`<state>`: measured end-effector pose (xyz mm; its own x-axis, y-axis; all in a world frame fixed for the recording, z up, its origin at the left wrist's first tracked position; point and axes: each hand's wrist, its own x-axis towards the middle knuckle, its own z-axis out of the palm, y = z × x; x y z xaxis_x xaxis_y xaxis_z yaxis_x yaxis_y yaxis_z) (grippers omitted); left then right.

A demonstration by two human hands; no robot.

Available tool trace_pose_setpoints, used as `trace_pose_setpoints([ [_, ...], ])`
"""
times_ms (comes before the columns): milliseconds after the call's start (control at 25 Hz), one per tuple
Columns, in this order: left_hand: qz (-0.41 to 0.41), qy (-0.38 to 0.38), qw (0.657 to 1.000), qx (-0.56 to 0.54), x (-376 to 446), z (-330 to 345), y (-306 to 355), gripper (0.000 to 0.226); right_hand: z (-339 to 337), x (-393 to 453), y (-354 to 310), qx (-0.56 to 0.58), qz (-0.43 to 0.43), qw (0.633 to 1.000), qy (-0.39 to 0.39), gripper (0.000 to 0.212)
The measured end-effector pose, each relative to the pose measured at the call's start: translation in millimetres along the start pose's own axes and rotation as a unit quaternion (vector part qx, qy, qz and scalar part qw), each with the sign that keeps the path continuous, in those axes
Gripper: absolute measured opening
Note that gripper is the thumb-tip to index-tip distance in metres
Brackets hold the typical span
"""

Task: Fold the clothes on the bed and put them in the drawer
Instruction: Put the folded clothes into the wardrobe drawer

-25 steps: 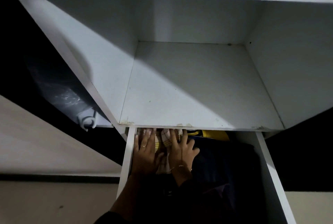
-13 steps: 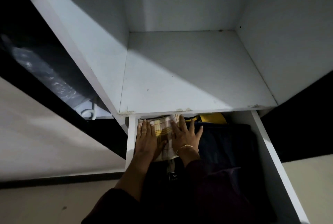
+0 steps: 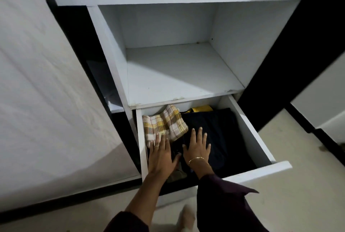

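The white drawer (image 3: 257, 173) stands pulled out under the wardrobe shelf. A folded checked cloth (image 3: 165, 124) in cream, brown and yellow lies in its back left corner. Dark folded clothes (image 3: 218, 134) fill the middle and right, with a yellow garment (image 3: 202, 108) peeking out behind them. My left hand (image 3: 161, 154) hovers flat with straight fingers, its fingertips at the near edge of the checked cloth. My right hand (image 3: 197, 147), wearing a thin bracelet, lies flat with spread fingers over the dark clothes. Neither hand holds anything.
A white shelf compartment (image 3: 177, 75) sits directly above the drawer. A large white wardrobe door (image 3: 46, 92) stands open at the left. Pale floor (image 3: 280, 203) lies in front, and my foot (image 3: 187, 218) shows near the bottom.
Both hands have drawn back toward me off the checked cloth, which stays in the back left corner. My view has pulled back and up, showing more of the drawer and wardrobe.
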<state>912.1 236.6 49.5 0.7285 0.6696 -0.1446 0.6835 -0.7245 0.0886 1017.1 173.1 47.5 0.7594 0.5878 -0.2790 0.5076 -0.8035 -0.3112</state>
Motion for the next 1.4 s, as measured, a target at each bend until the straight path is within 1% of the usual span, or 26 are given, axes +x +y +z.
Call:
trace_pose_setpoints([
  [80, 0.015, -0.017, 1.0, 0.018, -19, 5, 9, 0.077, -3, -20, 3, 0.07, 0.046, 0.996, -0.002, 0.07],
  [200, 0.053, 0.017, 0.998, -0.012, -42, 4, 19, 0.077, -8, -45, 8, 0.191, 0.097, 0.977, 0.006, 0.066],
  [240, 0.064, -0.025, 0.997, -0.034, -49, 3, 20, 0.082, -9, -51, 9, 0.212, 0.1, 0.972, 0.02, 0.064],
  [280, 0.095, -0.028, 0.994, -0.04, -57, 5, 21, 0.088, -10, -59, 10, 0.212, 0.098, 0.972, 0.038, 0.062],
  [360, 0.138, -0.013, 0.99, -0.023, -73, 9, 21, 0.093, -8, -77, 14, 0.142, 0.1, 0.982, 0.077, 0.058],
  [400, 0.158, -0.006, 0.987, -0.013, -79, 11, 19, 0.09, -5, -87, 17, 0.101, 0.106, 0.985, 0.092, 0.057],
  [480, 0.202, 0.004, 0.979, 0.017, -89, 13, 17, 0.081, 6, -107, 24, 0.063, 0.112, 0.985, 0.117, 0.058],
  [520, 0.216, -0.003, 0.976, 0.031, -91, 13, 16, 0.078, 12, -116, 29, 0.065, 0.103, 0.984, 0.13, 0.066],
  [600, 0.23, -0.01, 0.972, 0.057, -93, 15, 14, 0.076, 24, -122, 40, 0.076, 0.059, 0.984, 0.149, 0.103],
  [640, 0.236, -0.005, 0.97, 0.062, -92, 17, 13, 0.076, 28, -120, 45, 0.077, 0.043, 0.985, 0.147, 0.114],
  [680, 0.241, -0.007, 0.968, 0.067, -91, 18, 13, 0.076, 30, -119, 48, 0.073, 0.034, 0.986, 0.143, 0.118],
  [800, 0.242, -0.016, 0.967, 0.072, -86, 24, 12, 0.074, 28, -115, 48, 0.072, 0.025, 0.989, 0.127, 0.116],
  [960, 0.241, 0.012, 0.968, 0.063, -68, 23, 5, 0.074, 23, -102, 37, 0.074, 0.022, 0.991, 0.108, 0.115],
  [1120, 0.237, 0.014, 0.969, 0.066, -36, 20, -5, 0.074, 15, -72, 23, 0.062, 0.025, 0.994, 0.091, 0.118],
  [1400, 0.215, 0.018, 0.972, 0.093, 14, 10, -21, 0.077, 1, -23, 0, 0.017, -0.002, 0.999, 0.05, 0.124],
])
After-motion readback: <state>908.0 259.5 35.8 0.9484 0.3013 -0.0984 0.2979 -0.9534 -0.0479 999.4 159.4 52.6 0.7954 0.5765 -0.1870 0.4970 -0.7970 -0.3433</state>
